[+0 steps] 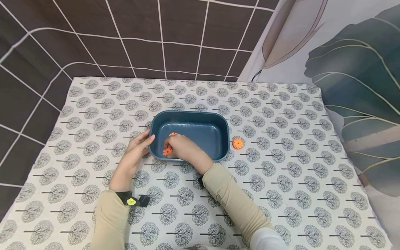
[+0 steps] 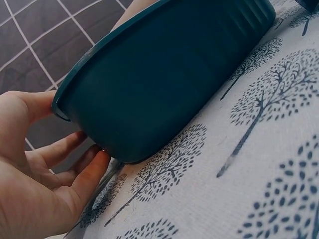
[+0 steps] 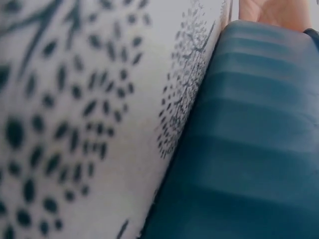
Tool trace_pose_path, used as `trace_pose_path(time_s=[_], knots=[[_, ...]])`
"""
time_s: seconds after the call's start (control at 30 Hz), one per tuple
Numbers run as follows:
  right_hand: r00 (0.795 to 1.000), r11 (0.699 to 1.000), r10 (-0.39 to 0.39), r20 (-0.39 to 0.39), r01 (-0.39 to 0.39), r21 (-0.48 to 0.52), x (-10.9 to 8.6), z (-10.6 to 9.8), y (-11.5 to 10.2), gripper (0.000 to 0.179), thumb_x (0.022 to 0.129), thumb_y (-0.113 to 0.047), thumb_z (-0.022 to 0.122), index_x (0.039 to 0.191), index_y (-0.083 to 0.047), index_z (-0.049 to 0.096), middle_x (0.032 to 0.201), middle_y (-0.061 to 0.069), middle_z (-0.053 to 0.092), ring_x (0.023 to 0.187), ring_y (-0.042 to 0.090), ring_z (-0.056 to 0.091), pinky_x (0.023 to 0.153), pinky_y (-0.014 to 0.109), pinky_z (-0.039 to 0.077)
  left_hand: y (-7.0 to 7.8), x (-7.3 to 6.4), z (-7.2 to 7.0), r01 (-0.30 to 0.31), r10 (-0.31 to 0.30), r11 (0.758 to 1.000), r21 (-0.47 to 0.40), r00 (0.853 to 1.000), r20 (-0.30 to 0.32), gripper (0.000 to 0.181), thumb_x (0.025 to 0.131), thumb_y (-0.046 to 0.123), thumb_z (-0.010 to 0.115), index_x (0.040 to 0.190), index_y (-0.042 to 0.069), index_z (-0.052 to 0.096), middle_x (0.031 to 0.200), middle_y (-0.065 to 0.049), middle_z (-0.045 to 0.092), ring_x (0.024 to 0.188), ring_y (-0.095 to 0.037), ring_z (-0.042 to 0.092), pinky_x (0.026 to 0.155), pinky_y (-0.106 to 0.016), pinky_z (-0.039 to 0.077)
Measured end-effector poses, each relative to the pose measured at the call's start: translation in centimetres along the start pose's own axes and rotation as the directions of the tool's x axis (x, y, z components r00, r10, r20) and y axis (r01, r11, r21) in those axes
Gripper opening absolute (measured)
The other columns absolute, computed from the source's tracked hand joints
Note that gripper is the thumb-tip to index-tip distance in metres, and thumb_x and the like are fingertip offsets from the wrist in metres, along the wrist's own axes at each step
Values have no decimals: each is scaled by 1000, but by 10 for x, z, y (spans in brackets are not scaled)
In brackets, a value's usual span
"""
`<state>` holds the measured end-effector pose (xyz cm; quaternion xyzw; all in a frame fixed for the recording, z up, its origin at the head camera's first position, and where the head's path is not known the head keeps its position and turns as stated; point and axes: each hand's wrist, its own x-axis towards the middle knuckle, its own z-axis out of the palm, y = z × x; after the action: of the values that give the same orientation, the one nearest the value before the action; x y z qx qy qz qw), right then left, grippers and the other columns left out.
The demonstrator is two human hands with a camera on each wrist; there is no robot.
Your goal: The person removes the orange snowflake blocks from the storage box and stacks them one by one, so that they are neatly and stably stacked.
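Note:
A dark blue-green plastic basin [image 1: 218,121] stands on the patterned cloth. At its left end my left hand [image 1: 134,151] holds it, with the thumb at the rim and the other fingers low against the outer wall in the left wrist view. Reaching over the near rim, my right hand [image 1: 181,146] is down inside the basin's left half, its fingers curled about an orange flower-shaped piece [image 1: 167,151]. Another orange piece [image 1: 173,134] shows partly behind that hand. The right wrist view has only the basin's ribbed outer wall [image 3: 249,124], with the right fingers out of sight.
One more orange flower-shaped piece [image 1: 238,143] lies on the cloth just right of the basin. The tree-print cloth [image 1: 281,194] covers the table all around. Behind it hangs a dark curtain with a white grid [image 1: 181,27]; a leaf-print curtain [image 1: 359,86] is at the right.

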<state>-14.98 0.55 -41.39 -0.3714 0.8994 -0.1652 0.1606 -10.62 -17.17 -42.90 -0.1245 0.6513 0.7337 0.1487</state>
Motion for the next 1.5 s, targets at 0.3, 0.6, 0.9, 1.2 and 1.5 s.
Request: trace_pose_path(time_s=[0.3, 0.6, 0.9, 1.2, 1.5], knots=[[998, 998, -55, 3, 55, 15, -1, -1, 1, 27, 78, -20, 75, 102, -9, 71, 100, 2, 70, 92, 14, 63, 79, 20, 51, -3, 1, 0, -8, 8, 1000, 22, 1000, -11, 67, 91, 32, 60, 146, 9, 29, 149, -11, 31, 131, -23, 33, 112, -48, 21], [998, 999, -54, 18, 54, -6, -1, -1, 2, 26, 78, -21, 75, 102, -10, 72, 99, 1, 69, 93, 15, 62, 82, 22, 51, -2, 2, 1, 1, -1, 1000, 15, 1000, -7, 64, 93, 28, 57, 146, 9, 28, 149, -11, 30, 132, -23, 32, 112, -47, 21], [998, 998, -60, -15, 60, -1, -6, -6, 2, 28, 78, -24, 74, 102, -10, 71, 98, 2, 65, 87, 13, 59, 76, 21, 51, -4, 2, 2, -3, 3, 1000, 7, 1000, 1, 65, 92, 29, 58, 146, 9, 28, 148, -11, 32, 130, -21, 34, 112, -46, 21], [991, 989, -73, -108, 86, 120, -22, -20, 11, 30, 78, -22, 75, 103, -8, 68, 99, 2, 62, 81, 10, 56, 73, 20, 49, -1, 2, 2, 10, -10, 1000, 15, 1000, -12, 64, 93, 27, 57, 146, 8, 27, 150, -11, 30, 132, -23, 34, 112, -44, 22], [967, 973, -93, -236, 139, 184, -45, -29, 23, 29, 76, -17, 76, 101, -5, 67, 88, 1, 60, 73, 9, 57, 64, 12, 47, 0, 3, 2, 29, -29, 999, 25, 999, -35, 62, 94, 24, 55, 147, 9, 26, 151, -11, 28, 134, -25, 31, 113, -45, 21]])
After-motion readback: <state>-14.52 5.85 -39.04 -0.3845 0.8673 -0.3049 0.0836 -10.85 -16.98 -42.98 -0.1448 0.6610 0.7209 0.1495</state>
